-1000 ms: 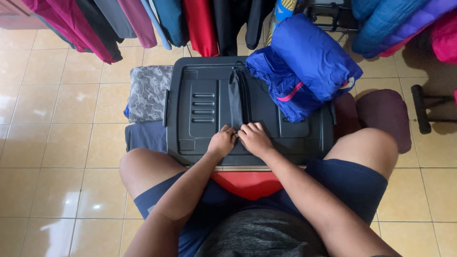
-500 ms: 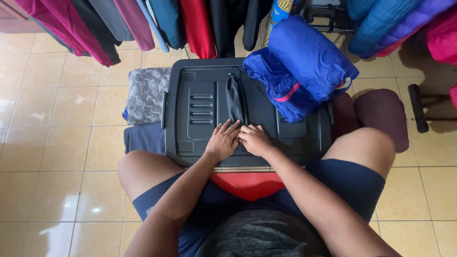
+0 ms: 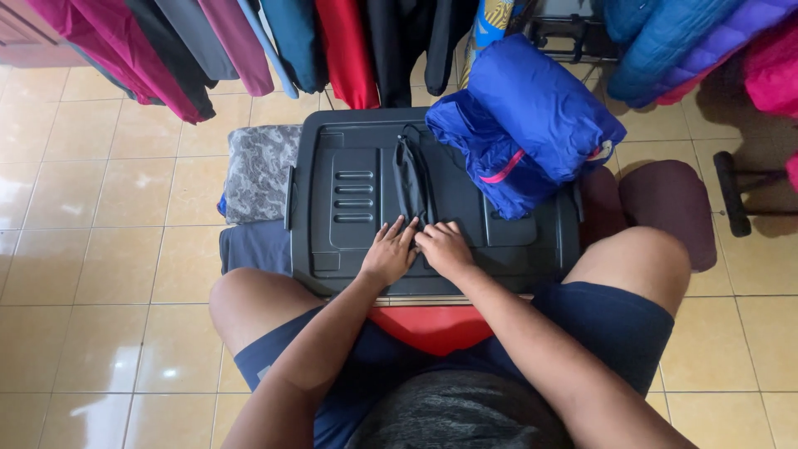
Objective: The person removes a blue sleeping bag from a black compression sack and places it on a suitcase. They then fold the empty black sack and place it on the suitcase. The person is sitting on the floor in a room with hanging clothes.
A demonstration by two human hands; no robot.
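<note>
Tiled floor (image 3: 108, 274) lies bare to the left of a black plastic lid (image 3: 349, 249) across a seated person's knees. Both hands press on the near end of a narrow dark folded cloth (image 3: 411, 176) at the lid's middle: left hand (image 3: 389, 254) flat with fingers spread, right hand (image 3: 445, 247) loosely curled, touching it. Far right, a blue jacket (image 3: 524, 120) overhangs the lid's edge

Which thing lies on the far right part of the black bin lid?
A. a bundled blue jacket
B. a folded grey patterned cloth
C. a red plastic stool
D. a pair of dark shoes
A: the bundled blue jacket rests on the far right part of the black bin lid, beyond the right hand and left hand, which press on a narrow dark fabric piece.
</note>
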